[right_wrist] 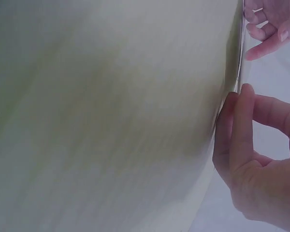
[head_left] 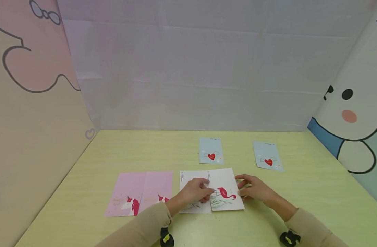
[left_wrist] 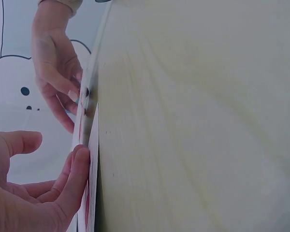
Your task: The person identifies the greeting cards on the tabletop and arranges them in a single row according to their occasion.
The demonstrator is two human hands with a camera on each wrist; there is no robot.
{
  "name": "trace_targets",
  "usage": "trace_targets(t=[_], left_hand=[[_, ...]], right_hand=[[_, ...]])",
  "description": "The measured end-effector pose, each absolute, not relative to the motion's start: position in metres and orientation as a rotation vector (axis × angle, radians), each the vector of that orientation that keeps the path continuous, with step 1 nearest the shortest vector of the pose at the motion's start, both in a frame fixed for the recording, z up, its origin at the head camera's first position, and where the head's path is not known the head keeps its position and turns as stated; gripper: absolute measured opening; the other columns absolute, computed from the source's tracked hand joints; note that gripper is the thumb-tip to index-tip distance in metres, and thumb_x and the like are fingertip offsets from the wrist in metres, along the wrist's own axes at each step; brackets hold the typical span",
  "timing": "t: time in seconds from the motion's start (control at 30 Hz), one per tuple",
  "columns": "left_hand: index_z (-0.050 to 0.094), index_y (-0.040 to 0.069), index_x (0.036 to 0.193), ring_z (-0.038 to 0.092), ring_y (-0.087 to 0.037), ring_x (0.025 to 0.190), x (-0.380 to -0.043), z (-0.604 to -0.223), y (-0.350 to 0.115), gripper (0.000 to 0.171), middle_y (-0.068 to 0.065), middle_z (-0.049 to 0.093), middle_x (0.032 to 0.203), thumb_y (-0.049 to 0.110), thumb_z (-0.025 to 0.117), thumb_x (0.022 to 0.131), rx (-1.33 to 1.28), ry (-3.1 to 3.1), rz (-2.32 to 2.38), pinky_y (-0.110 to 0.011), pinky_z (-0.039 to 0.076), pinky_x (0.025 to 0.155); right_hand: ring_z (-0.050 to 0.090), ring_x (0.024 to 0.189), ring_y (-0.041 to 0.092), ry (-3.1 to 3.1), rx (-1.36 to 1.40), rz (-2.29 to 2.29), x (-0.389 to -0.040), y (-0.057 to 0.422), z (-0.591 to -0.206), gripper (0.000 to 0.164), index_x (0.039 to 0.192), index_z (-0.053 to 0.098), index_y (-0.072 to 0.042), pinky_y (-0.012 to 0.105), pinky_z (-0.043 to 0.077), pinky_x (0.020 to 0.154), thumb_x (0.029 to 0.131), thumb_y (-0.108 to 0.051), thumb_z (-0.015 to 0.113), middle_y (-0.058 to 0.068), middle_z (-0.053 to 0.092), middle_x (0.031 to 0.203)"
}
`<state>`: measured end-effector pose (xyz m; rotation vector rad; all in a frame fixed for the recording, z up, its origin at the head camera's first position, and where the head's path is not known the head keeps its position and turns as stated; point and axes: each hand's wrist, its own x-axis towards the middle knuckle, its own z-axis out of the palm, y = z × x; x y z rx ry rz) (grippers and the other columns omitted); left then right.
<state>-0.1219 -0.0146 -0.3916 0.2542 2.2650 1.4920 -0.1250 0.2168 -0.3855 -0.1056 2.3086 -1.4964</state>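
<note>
- The left hand [head_left: 194,192] comes in from 7 o'clock, its beige sleeve low over the desk [head_left: 299,192]. Its fingers lie forward on the seam where two white flamingo cards meet, and the thumb stands apart. In the left wrist view the fingertips [left_wrist: 79,159] press flat against the card edge, so this grip is open, pressing and not clasping.
- The right hand [head_left: 253,190] enters from 5 o'clock and sits at the 3 o'clock edge of the right flamingo card [head_left: 227,187]. Its fingers are gently bent, with the tips touching that edge. The right wrist view shows fingers [right_wrist: 241,121] laid straight along the card's rim: an open grip, nothing clasped.
- The right flamingo card lies flat near the front middle of the desk. Its long axis runs from 6 to 12 o'clock, tilted slightly toward 11. The pink flamingo print is at its near end, and small print is at the far end.
- The left flamingo card [head_left: 188,180] lies just beside it at 9 o'clock, touching or slightly overlapped; I cannot tell which. The left hand partly covers it.
- Two pink unicorn cards [head_left: 139,192] lie side by side farther toward 9 o'clock, close to the white pair.
- Two blue heart cards sit farther back, well apart from the hands: one [head_left: 210,151] at 12 o'clock, the other [head_left: 267,156] at 2 o'clock.
- Cartoon-printed screens [head_left: 37,103] wall the desk at the sides.
</note>
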Motion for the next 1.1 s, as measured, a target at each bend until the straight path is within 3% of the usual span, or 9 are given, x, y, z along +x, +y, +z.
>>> trace_targets(t=[0.3,0.73,0.9,1.0,1.1], left_hand=[[0.054,-0.003,0.113,0.058,-0.014,0.059,-0.121,-0.391,-0.015,0.038,-0.002,0.058,0.077,0.018,0.063,0.082,0.261,2.258,1.496,-0.027,0.049,0.054],[0.058,-0.001,0.108,0.053,-0.015,0.053,-0.121,-0.389,-0.015,0.032,-0.003,0.06,0.075,0.017,0.062,0.082,0.37,2.278,1.488,-0.026,0.046,0.05],[0.058,0.002,0.109,0.056,-0.012,0.071,-0.123,-0.385,-0.02,0.029,0.0,0.06,0.087,0.017,0.06,0.083,0.581,2.507,1.326,-0.024,0.046,0.06],[0.057,0.005,0.113,0.054,-0.015,0.091,-0.124,-0.379,-0.027,0.035,-0.002,0.059,0.101,0.022,0.062,0.083,0.763,2.736,1.031,-0.028,0.044,0.077],[0.055,0.006,0.116,0.049,-0.02,0.099,-0.126,-0.374,-0.034,0.044,-0.004,0.055,0.109,0.029,0.064,0.08,0.861,2.871,0.733,-0.032,0.041,0.084]], right_hand=[[0.053,0.07,0.021,2.32,-0.122,-1.497,-0.122,0.215,-0.384,0.047,0.119,0.042,0.011,0.034,0.05,0.061,0.077,0.004,0.061,0.012,0.048,0.087],[0.051,0.068,0.019,2.453,-0.097,-1.387,-0.122,0.208,-0.378,0.038,0.116,0.05,0.005,0.032,0.049,0.057,0.078,0.001,0.059,0.008,0.049,0.084],[0.051,0.072,0.02,2.553,-0.143,-1.326,-0.123,0.207,-0.378,0.037,0.115,0.052,0.003,0.03,0.048,0.058,0.078,-0.001,0.061,0.007,0.052,0.087],[0.052,0.082,0.022,2.66,-0.235,-1.236,-0.124,0.205,-0.378,0.039,0.115,0.053,0.002,0.031,0.047,0.066,0.078,-0.005,0.064,0.007,0.054,0.094],[0.049,0.095,0.027,2.757,-0.366,-1.111,-0.126,0.204,-0.38,0.043,0.116,0.053,0.002,0.038,0.044,0.079,0.076,-0.007,0.068,0.011,0.055,0.105]])
